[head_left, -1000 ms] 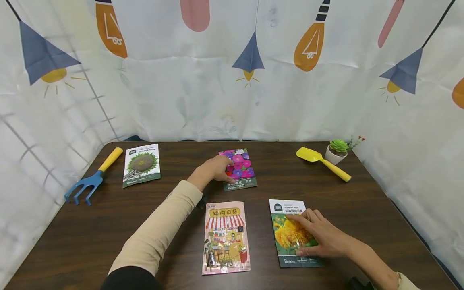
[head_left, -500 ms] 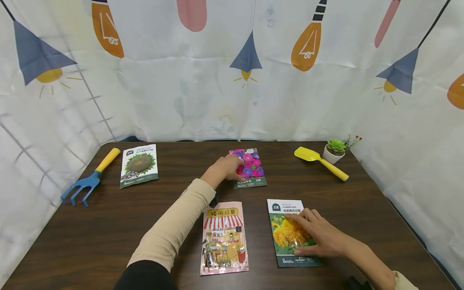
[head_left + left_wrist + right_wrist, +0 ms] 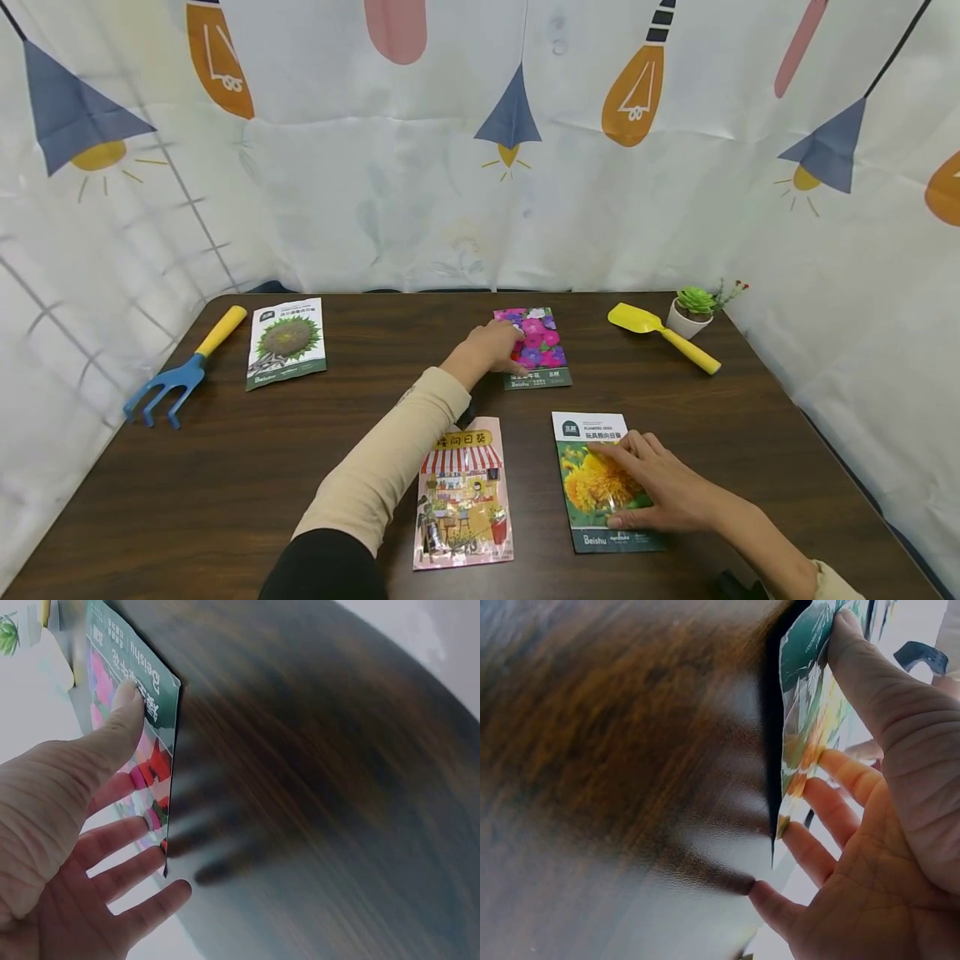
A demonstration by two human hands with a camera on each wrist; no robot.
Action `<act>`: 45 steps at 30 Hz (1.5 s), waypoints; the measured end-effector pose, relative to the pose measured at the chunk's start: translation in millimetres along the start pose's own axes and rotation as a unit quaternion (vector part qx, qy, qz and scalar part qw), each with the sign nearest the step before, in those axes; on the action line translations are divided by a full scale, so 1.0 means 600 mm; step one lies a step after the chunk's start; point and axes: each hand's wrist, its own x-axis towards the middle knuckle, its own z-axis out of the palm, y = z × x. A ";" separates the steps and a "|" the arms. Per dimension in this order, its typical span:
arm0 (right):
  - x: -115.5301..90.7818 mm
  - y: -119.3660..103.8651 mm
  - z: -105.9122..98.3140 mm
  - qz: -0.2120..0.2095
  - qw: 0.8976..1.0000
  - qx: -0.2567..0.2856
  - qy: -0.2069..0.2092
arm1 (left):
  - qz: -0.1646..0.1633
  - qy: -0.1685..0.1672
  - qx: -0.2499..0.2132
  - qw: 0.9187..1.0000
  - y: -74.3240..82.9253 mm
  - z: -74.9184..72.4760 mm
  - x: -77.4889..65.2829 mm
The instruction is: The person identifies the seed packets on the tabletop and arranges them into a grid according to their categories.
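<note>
In the head view, my left hand (image 3: pixel 489 348) rests its fingertips and thumb on a seed packet with pink and purple flowers (image 3: pixel 542 355), at the back middle of the table. The left wrist view shows those fingers (image 3: pixel 120 844) spread and fairly straight, the thumb lying on the packet's green band. My right hand (image 3: pixel 671 490) touches a seed packet with a yellow flower (image 3: pixel 588 487) at the front right, its fingers extended over the picture. From the right wrist, the thumb (image 3: pixel 862 671) presses that packet's green end, and the packet lies on the tabletop.
A pink seed packet (image 3: pixel 467 508) lies at front middle, partly under the left forearm. A sunflower-head packet (image 3: pixel 288 342) and a blue hand fork (image 3: pixel 174 383) with yellow handle lie at left. A yellow trowel (image 3: pixel 663 332) and a potted succulent (image 3: pixel 693 312) are at back right.
My left hand has slid the pink and purple flower packet to the right along the back of the table. The right hand and its packet have stayed in place.
</note>
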 end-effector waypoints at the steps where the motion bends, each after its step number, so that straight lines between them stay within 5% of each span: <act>1: 0.000 0.000 0.000 -0.001 1.000 0.001 0.000 | 0.001 0.000 0.003 1.000 0.004 0.001 0.003; 15: -0.001 0.000 0.000 0.002 1.000 0.008 0.000 | 0.007 0.010 0.005 1.000 0.056 0.015 0.032; 45: -0.003 -0.001 0.001 -0.002 1.000 0.014 0.005 | 0.034 -0.011 0.011 0.999 0.092 0.018 0.055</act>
